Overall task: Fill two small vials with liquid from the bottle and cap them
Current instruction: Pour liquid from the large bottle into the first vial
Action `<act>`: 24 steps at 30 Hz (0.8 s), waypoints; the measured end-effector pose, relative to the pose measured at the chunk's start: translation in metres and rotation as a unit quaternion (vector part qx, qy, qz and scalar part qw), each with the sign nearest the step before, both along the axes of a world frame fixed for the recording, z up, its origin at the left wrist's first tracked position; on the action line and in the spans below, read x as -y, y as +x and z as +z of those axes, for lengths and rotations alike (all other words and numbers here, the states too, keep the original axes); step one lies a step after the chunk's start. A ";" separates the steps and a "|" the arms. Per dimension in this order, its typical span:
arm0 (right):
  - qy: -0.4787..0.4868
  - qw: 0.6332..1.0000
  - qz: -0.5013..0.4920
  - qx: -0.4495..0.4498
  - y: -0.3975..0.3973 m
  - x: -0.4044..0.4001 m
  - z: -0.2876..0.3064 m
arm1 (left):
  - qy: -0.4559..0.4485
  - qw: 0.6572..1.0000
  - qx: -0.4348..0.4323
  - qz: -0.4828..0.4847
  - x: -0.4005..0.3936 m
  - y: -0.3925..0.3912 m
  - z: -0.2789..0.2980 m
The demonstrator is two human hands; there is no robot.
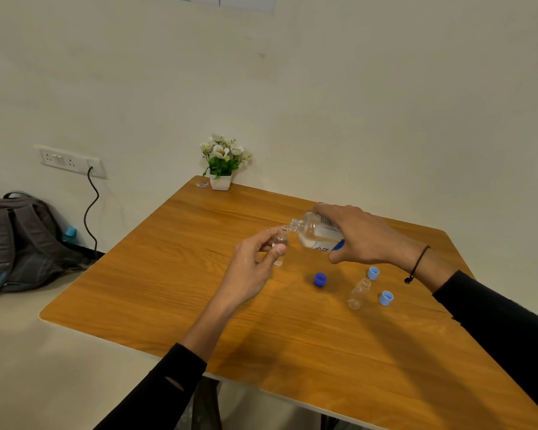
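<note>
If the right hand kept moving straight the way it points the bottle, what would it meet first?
Probably the vial in the left hand: the bottle in the right hand points its mouth left at the vial's open top, nearly touching, though depth is unclear.

flower pot [220, 180] | backpack [22, 240] | wall socket [70, 161] | cable [91, 209]

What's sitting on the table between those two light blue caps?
In the head view, the empty second vial stands roughly between the upper light blue cap and the lower light blue cap, slightly left of their line.
</note>
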State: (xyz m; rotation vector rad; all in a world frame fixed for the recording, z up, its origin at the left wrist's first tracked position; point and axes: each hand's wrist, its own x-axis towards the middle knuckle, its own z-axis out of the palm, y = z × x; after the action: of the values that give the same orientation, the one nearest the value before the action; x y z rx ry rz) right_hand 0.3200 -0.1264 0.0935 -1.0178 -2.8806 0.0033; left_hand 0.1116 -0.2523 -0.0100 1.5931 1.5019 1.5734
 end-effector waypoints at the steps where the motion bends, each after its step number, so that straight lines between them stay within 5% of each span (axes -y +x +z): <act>1: 0.000 1.000 -0.001 -0.002 0.000 0.001 -0.001 | 0.000 1.000 0.002 0.000 0.000 0.000 0.000; 24: -0.016 0.997 -0.018 -0.073 -0.007 0.018 -0.019 | 0.032 0.999 0.012 0.006 0.003 -0.001 0.013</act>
State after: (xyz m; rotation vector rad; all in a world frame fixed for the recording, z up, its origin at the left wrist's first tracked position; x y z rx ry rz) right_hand 0.3129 -0.1444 0.0747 -1.0283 -2.7391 0.1156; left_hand 0.1110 -0.2555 0.0034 1.5959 1.4647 1.6588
